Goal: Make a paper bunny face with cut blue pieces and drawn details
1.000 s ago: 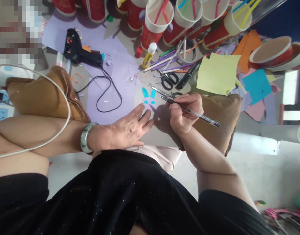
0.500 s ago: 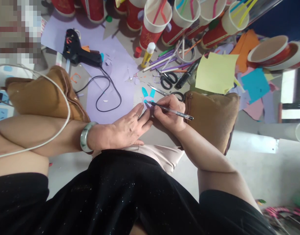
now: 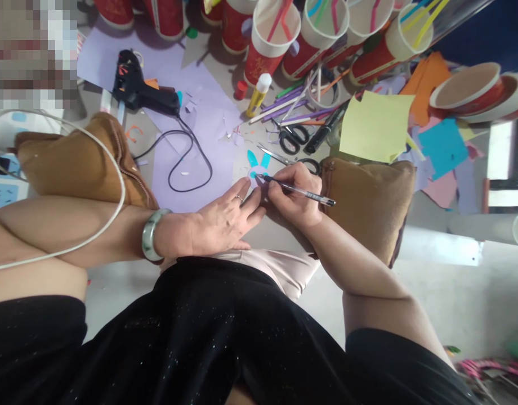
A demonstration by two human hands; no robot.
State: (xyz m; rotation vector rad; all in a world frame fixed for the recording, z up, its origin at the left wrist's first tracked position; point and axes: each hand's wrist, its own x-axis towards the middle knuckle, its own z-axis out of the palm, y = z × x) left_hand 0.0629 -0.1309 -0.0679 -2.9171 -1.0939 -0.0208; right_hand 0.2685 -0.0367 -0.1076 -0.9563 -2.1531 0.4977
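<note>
Left hand [image 3: 225, 224]: fingers spread beside one paper bunny [image 3: 258, 169], middle
Right hand [image 3: 299, 206]: pinching one pen [image 3: 322, 198]
Glue gun [image 3: 144, 94]: one, upper left
Scissors [image 3: 294, 138]: two pairs, near middle

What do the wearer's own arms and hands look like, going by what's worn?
Both are gloveless, under short black sleeves. The left hand has a thin ring and a mottled, pale green wrist bangle; the right hand shows no jewellery.

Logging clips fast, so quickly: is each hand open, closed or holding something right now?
Left hand: open, palm down at the paper rabbit's lower edge.
Right hand: closed, holding a pen.
</note>
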